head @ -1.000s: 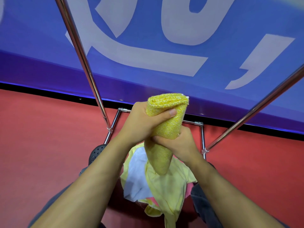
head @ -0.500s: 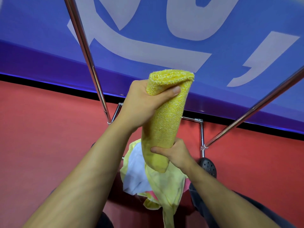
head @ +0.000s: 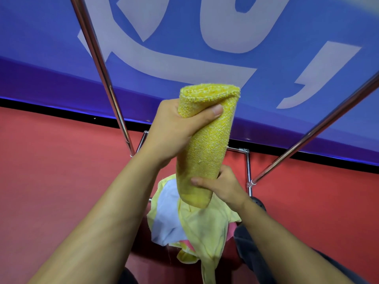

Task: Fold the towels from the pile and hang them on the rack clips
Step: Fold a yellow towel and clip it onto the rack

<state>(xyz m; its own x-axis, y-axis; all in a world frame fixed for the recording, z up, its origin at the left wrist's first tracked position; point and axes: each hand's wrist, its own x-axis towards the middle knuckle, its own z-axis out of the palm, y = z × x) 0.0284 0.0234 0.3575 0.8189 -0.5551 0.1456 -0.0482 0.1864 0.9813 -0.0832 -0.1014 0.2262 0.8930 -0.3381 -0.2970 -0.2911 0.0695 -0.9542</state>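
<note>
Since a second ago both hands have drawn apart along the rolled yellow towel (head: pixel 205 144): the left hand (head: pixel 174 132) has risen with the upper end while the right hand (head: pixel 223 185) has slid down toward the lower end, so the roll now stands longer and nearly upright between them. Nearest the camera, two bare forearms reach up from the bottom corners, with dark trouser fabric showing at the lower right. Just beyond them lies the pile of towels (head: pixel 196 226), pale yellow on top with a white piece at its left and a strip of pink at its lower edge; the lower tip of the yellow towel hangs just above it. The right hand's fingers are curled round the lower part of the roll, the thumb lying across its near face. Higher up, the left hand's fingers wrap the upper part, the thumb pressed across the front just under the open, folded top edge. Behind the hands, the chrome rack (head: pixel 102 78) shows two slanting poles, one left and one right, joined by a low rail on the red floor (head: pixel 51 171). Farthest off stands a blue banner (head: pixel 287 27) with large white lettering.
</note>
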